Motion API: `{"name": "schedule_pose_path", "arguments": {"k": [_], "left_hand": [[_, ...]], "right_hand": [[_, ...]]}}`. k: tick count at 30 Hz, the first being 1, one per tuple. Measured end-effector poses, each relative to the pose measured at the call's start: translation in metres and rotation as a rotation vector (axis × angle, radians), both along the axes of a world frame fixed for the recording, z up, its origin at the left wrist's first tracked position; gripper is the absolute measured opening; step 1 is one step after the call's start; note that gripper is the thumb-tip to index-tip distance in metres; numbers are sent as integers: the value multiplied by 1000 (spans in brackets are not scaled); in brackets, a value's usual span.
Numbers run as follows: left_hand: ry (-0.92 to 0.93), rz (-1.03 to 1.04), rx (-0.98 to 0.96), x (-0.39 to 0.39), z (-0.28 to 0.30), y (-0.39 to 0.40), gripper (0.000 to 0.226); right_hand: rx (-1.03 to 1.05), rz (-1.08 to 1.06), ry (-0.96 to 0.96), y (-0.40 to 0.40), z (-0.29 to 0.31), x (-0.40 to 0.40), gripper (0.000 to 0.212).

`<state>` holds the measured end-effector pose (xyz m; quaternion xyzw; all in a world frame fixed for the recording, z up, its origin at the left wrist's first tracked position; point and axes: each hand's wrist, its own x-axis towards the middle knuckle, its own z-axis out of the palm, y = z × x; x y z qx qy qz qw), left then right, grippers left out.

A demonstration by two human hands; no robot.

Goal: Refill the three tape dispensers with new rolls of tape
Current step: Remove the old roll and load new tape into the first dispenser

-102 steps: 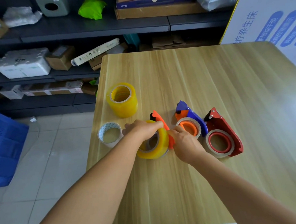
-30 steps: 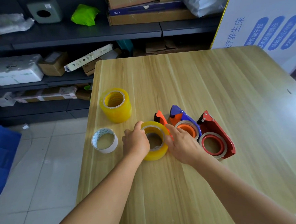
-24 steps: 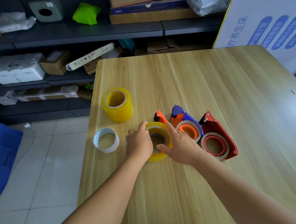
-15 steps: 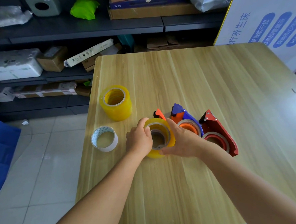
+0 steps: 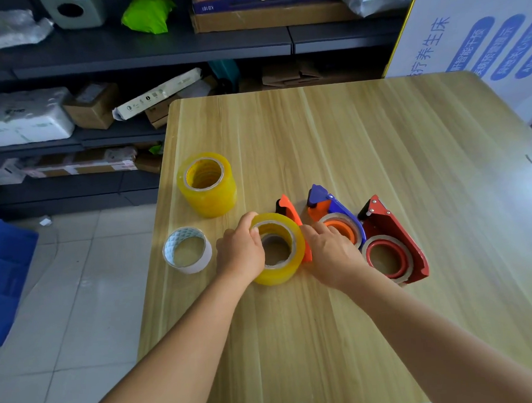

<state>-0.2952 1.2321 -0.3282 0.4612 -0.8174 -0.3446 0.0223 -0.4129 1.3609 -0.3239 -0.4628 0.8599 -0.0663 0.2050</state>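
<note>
- Pressing down on the yellow roll point(image 5: 276, 250), the left hand point(image 5: 241, 253) curls its thumb and fingers over the roll's left rim and grips it.
- The right hand point(image 5: 330, 253) lies against the roll's right side. Its fingertips are hidden behind the roll, so one cannot tell whether they pinch the roll, the orange dispenser point(image 5: 290, 218), or only push.
- Compared with half a second ago, the roll sits lower and flatter over the orange dispenser, and the right hand has moved back from the roll's top edge to its side. It seems the roll is now nearly seated on the hub, but this is a judgement; the hub is covered.
- Right of the roll stand the blue dispenser point(image 5: 336, 210) and then the red dispenser point(image 5: 396, 247). Both carry only thin, almost used cores, so two refills appear still to do.
- Left of the roll lies a white roll point(image 5: 187, 250), and behind and left of the roll stands a stack of rolls point(image 5: 207, 184), all on the table point(image 5: 347, 135).
- Readable writing: "KB161", upside down, on a box point(image 5: 263, 2) on the shelf far behind the roll; a white board point(image 5: 477, 30) at far right carries Chinese characters, among them "养生床".
</note>
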Motion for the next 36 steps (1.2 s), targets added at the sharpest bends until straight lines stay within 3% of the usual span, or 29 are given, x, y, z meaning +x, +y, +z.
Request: {"name": "schedule_pose_path", "arguments": {"k": [5,9,16,26,31,34,36], "left_hand": [[12,-70,-102,-4,2,6,41],[84,-154,-75,2,0,7,39],[106,-135,-155,8,-7,6,39],[0,-141,-58,-4,-11,-10,39],[-29,-166,-96,-4,-10,-9,39],[0,-162,-62,-4,-12,-12,39],[110,-111,75,-7,-14,-16,37]], "right_hand": [[-6,-3,-14,2,-2,-6,48],[-33,-15,-67,4,-3,-9,44],[-40,5,-50,1,0,-5,42],[27,9,-20,-4,6,-3,48],[119,1,-144,-6,13,-8,42],[87,-33,-242,-5,15,-8,34],[74,-58,-233,-6,16,-7,41]]}}
